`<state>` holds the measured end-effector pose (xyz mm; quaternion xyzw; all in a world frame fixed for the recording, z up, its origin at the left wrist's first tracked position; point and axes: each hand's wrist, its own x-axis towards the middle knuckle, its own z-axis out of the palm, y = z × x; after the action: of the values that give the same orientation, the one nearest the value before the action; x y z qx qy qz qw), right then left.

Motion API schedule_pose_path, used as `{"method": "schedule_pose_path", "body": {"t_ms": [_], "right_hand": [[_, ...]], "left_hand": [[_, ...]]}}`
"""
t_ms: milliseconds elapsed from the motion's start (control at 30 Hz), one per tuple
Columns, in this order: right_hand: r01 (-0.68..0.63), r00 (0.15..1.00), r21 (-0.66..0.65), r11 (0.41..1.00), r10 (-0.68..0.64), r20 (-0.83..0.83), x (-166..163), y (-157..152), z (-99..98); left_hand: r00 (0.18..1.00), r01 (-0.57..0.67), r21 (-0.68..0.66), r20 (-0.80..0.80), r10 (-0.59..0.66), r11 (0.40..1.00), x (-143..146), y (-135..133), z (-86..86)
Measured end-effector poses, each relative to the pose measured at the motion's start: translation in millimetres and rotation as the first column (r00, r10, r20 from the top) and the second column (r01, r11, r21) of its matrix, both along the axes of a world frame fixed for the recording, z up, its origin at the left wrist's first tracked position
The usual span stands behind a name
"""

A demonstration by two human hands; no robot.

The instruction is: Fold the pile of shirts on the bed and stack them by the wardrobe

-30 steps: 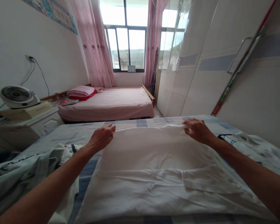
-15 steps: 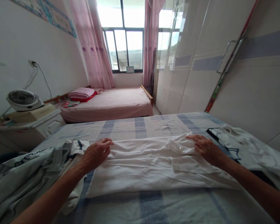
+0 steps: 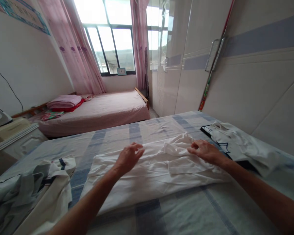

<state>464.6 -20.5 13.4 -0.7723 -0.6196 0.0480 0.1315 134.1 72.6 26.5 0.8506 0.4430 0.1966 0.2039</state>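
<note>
A white cloth [image 3: 152, 176] lies folded across the blue-checked bed sheet [image 3: 127, 133] in front of me. Its far edge is bunched into wrinkles in the middle. My left hand [image 3: 128, 158] rests on the cloth near that edge, fingers loosely bent and apart, holding nothing. My right hand [image 3: 203, 150] lies on the bunched part to the right, thumb and fingers pinched on a fold of the cloth.
A white and dark garment [image 3: 237, 143] lies at the right of the bed, and a crumpled pile of clothes [image 3: 31, 186] at the left. A wardrobe [image 3: 247, 75] lines the right wall. Beyond stand a pink bed [image 3: 105, 112] and a bedside cabinet [image 3: 14, 137].
Both hands pulled the cloth's far edge toward me, folding it shorter. My left hand then slid right toward the middle, and my view turned right.
</note>
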Motion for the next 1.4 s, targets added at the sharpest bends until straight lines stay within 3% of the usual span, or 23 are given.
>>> {"method": "schedule_pose_path", "body": {"t_ms": [133, 267, 333, 467, 567, 667, 800, 900, 967, 1133, 1200, 1300, 1333, 1400], "right_hand": [[-0.114, 0.966, 0.042, 0.993, 0.12, -0.229, -3, -7, -3.6], [-0.012, 0.961, 0.105, 0.994, 0.04, -0.274, -2, -12, -9.5], [-0.018, 0.979, 0.099, 0.995, 0.037, -0.199, -1, -12, -13.2], [-0.162, 0.973, 0.143, 0.976, 0.182, -0.141, -1, -10, -18.3], [-0.178, 0.944, 0.276, 0.944, 0.244, -0.224, 0, -11, -17.2], [-0.138, 0.921, 0.245, 0.96, 0.216, -0.325, 2, -14, -12.0], [-0.157, 0.91, 0.133, 0.979, 0.196, -0.367, 5, -9, -5.5], [-0.134, 0.84, 0.277, 0.951, 0.257, -0.477, 8, 4, -7.0], [-0.062, 0.84, 0.318, 0.946, 0.222, -0.496, 10, 14, -11.9], [-0.08, 0.987, 0.285, 0.955, 0.116, -0.113, 3, 26, -20.6], [-0.16, 0.987, 0.357, 0.92, 0.159, 0.033, -7, 25, -16.2], [-0.388, 0.919, 0.341, 0.856, 0.329, 0.218, -24, 23, -10.5], [-0.437, 0.892, 0.293, 0.851, 0.369, 0.259, -27, 24, -12.0], [-0.427, 0.887, 0.174, 0.887, 0.373, 0.274, -27, 27, -21.8]], "left_hand": [[0.999, 0.025, -0.026, 0.031, -0.024, 0.999, 77, -8, -11.3], [0.998, 0.017, -0.019, 0.064, -0.016, 1.0, 109, -10, -19.6], [0.993, 0.081, 0.001, 0.088, -0.081, 0.997, 110, -12, -21.2], [0.968, 0.229, 0.054, 0.094, -0.233, 0.972, 96, -20, -25.2], [0.961, 0.258, 0.081, 0.079, -0.265, 0.963, 89, -25, -27.5], [0.957, 0.269, 0.09, 0.084, -0.276, 0.959, 89, -29, -24.9], [0.971, 0.206, 0.042, 0.115, -0.21, 0.978, 94, -32, -23.1], [0.986, 0.097, -0.021, 0.138, -0.093, 0.995, 99, -30, -30.0], [0.99, 0.023, -0.054, 0.141, -0.016, 0.998, 102, -27, -34.9], [0.989, -0.095, 0.005, 0.11, 0.094, 0.995, 101, -28, -26.9], [0.997, -0.001, 0.14, 0.075, -0.009, 0.99, 98, -33, -19.8], [0.963, 0.27, 0.341, -0.085, -0.257, 0.9, 96, -40, -21.1], [0.949, 0.316, 0.347, -0.136, -0.286, 0.883, 96, -41, -25.9], [0.946, 0.309, 0.266, -0.188, -0.265, 0.913, 95, -43, -39.8]]}}
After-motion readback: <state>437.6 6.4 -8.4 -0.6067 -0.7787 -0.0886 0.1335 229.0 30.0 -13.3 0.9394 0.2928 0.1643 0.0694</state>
